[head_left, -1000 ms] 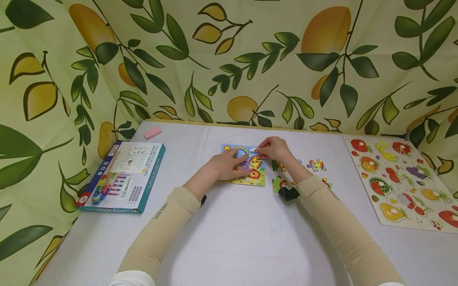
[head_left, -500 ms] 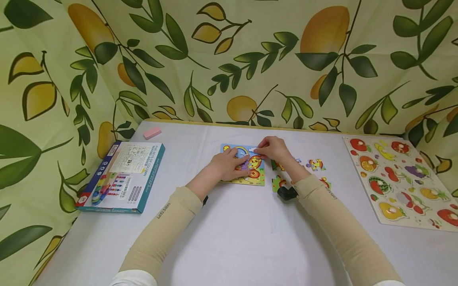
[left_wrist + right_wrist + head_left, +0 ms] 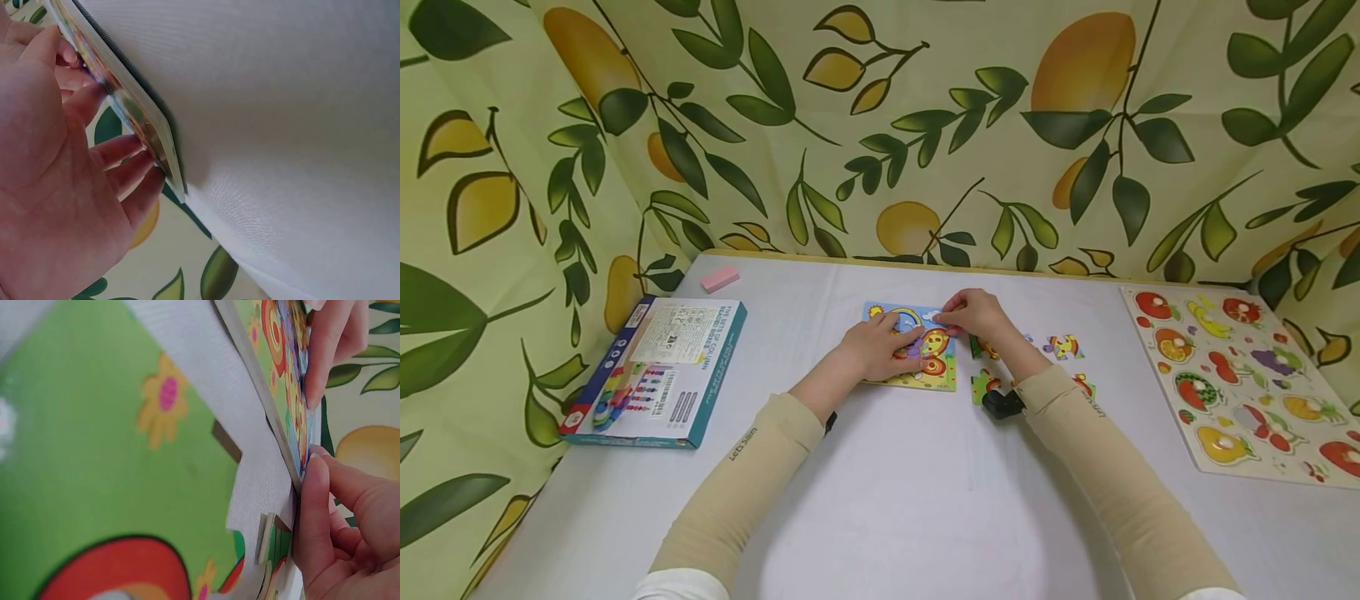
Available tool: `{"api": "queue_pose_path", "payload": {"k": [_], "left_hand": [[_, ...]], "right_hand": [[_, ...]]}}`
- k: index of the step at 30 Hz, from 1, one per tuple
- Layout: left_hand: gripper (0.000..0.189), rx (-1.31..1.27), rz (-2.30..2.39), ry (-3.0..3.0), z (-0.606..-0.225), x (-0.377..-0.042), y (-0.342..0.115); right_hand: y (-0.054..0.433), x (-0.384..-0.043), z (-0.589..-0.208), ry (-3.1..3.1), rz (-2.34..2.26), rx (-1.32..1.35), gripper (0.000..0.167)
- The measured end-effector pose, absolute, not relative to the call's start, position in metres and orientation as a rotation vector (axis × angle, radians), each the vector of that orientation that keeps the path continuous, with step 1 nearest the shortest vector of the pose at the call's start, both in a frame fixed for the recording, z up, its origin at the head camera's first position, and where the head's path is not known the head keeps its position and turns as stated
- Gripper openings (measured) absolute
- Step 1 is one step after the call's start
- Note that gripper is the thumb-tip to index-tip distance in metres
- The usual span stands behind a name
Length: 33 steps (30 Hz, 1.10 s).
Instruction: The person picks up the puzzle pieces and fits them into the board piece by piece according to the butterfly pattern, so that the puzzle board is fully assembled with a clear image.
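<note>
A small jigsaw puzzle (image 3: 917, 382) with a rainbow, a sun and a yellow cartoon figure lies in its tray on the white table. My left hand (image 3: 872, 346) rests on its left and middle part, fingers spread, fingertips touching the picture; the palm hides part of it. In the left wrist view, those fingertips touch the puzzle's face. At the upper right corner, my right hand (image 3: 976, 315) pinches a blue-and-white puzzle piece (image 3: 931, 317) between thumb and forefinger. The right wrist view has the thumb (image 3: 315, 487) and forefinger together at the puzzle's edge, covering most of that piece.
Several loose puzzle pieces (image 3: 1063, 347) lie right of the puzzle, partly under the right wrist. A fruit peg board (image 3: 1247, 392) is at the far right. A bead toy box (image 3: 658, 371) and a pink block (image 3: 720, 279) are on the left. A patterned curtain (image 3: 820, 192) stands behind.
The right fingers have shifted slightly at the upper right corner, and the blue-and-white piece now sits closer in line with the picture. The left hand stays on the puzzle.
</note>
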<state>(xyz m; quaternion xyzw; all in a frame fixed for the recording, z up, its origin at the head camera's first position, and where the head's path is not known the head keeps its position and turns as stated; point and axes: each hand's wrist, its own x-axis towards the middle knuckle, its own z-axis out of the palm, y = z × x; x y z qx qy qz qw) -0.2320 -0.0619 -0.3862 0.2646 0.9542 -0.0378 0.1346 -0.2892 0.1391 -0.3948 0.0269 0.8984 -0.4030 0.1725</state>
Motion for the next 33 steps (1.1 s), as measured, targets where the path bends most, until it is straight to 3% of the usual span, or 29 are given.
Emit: {"api": "queue_pose_path", "payload": {"k": [20, 33], "left_hand": [[0.072, 0.778, -0.131, 2.753, -0.387, -0.234, -0.063], [0.088, 0.689, 0.026, 2.708, -0.386, -0.231, -0.065]], "right_hand": [[0.143, -0.293, -0.392, 2.378, -1.304, 0.117, 0.023], [0.151, -0.294, -0.388, 2.332, -1.274, 0.063, 0.03]]}}
